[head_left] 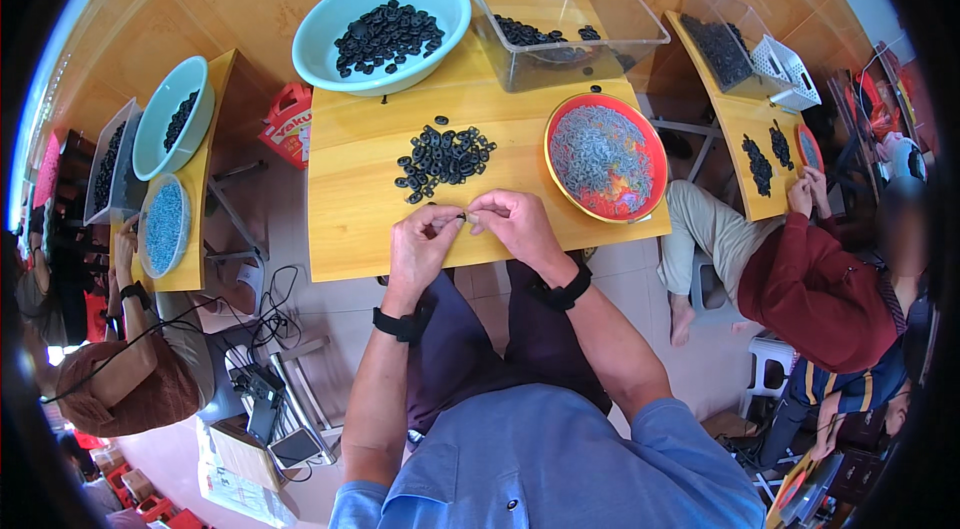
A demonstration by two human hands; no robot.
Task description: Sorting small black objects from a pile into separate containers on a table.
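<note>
Over the near edge of the yellow table [350,219], my left hand [425,237] and my right hand [512,226] meet with fingertips pinched. Between them shows a tiny dark piece [463,217], mostly hidden by the fingers; it looks like the small black parts nearby. Just beyond my hands lies a loose pile of small black oval parts [445,157] with holes. To the right of my right hand stands a round red bowl with a yellow rim [551,169], filled with many small grey-blue pieces [600,151].
At the back left, a light-blue basin [310,39] holds more black parts. A clear plastic bin [560,69] with black parts stands at the back right. People sit at side tables left [222,119] and right [715,99]. Cables [270,319] hang left of my legs.
</note>
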